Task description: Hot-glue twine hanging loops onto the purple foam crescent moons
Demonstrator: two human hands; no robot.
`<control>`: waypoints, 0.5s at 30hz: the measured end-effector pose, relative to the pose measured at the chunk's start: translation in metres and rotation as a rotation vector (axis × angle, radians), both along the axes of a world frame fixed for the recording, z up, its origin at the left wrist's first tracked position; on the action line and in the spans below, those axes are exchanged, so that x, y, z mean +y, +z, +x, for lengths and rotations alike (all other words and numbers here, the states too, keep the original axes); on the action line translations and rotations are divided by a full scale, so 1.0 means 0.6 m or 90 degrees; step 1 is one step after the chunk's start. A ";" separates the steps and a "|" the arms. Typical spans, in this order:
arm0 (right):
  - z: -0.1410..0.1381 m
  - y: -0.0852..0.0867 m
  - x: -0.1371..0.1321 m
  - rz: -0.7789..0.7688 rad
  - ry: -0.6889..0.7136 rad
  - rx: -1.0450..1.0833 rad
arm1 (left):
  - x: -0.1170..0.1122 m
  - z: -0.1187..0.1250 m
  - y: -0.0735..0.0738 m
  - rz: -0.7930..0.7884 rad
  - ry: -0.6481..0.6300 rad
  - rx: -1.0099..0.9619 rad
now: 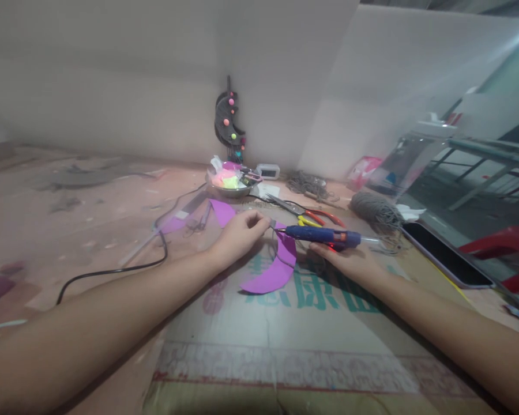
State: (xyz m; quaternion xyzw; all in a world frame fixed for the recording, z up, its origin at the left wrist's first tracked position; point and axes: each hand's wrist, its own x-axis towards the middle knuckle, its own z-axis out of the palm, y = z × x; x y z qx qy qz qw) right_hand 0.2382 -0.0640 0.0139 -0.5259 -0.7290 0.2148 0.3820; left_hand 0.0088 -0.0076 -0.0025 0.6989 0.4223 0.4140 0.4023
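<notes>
A blue glue gun (324, 235) is in my right hand (343, 256), fingers wrapped round it, a red light showing near the grip. A clear glue stick (371, 240) juts from its back end. My left hand (242, 233) is closed in a pinch on grey yarn at the upper tip of a purple crescent (277, 274). The nozzle points left, close to those fingertips; whether it touches the yarn I cannot tell. A loose grey strand (284, 262) runs across the crescent, which is over a printed cardboard sheet (259, 328).
Behind my hands are scissors (285, 203), pliers with red handles (324, 216), and a bowl (231, 189) of colourful bits. A decorated grey crescent (229, 124) stands by the wall. Rightward are a grey yarn ball (374, 208), phone (447, 253) and clear bottle (410, 153). A black cable (112, 270) lies left.
</notes>
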 end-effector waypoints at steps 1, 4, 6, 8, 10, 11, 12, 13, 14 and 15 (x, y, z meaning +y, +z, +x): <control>0.001 0.000 0.000 -0.002 0.001 -0.005 | 0.000 0.000 0.000 -0.002 0.001 0.002; 0.002 0.000 0.001 0.005 0.004 -0.009 | 0.000 0.000 0.001 -0.010 -0.001 0.003; 0.001 0.001 0.000 0.018 0.002 -0.012 | 0.000 0.000 0.001 -0.013 -0.002 0.002; -0.002 0.002 0.000 0.025 -0.004 -0.015 | 0.000 0.000 -0.001 -0.015 0.000 0.003; -0.005 0.004 -0.002 0.029 -0.012 -0.015 | 0.001 0.000 -0.002 -0.014 0.000 0.006; -0.006 0.004 -0.002 0.030 -0.016 -0.014 | 0.001 0.000 -0.002 -0.013 -0.002 0.007; -0.007 0.004 -0.002 0.031 -0.023 -0.014 | 0.001 0.000 -0.002 -0.012 -0.004 0.006; -0.007 0.004 -0.003 0.032 -0.031 -0.017 | 0.000 0.000 -0.002 -0.011 -0.006 0.004; -0.007 0.003 -0.003 0.033 -0.040 -0.022 | 0.000 0.000 -0.002 -0.011 -0.007 0.001; -0.006 0.002 -0.003 0.036 -0.054 -0.028 | 0.000 0.000 -0.002 -0.011 -0.008 -0.001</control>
